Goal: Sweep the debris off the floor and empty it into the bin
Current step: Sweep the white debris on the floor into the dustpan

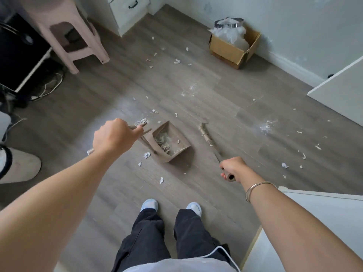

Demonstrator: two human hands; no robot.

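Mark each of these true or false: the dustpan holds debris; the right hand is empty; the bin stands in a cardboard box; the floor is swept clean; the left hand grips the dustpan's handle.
1. The dustpan holds debris. True.
2. The right hand is empty. False: it grips the broom by its handle.
3. The bin stands in a cardboard box. True.
4. The floor is swept clean. False: scraps lie scattered across it, some near the bin and some round the dustpan.
5. The left hand grips the dustpan's handle. True.
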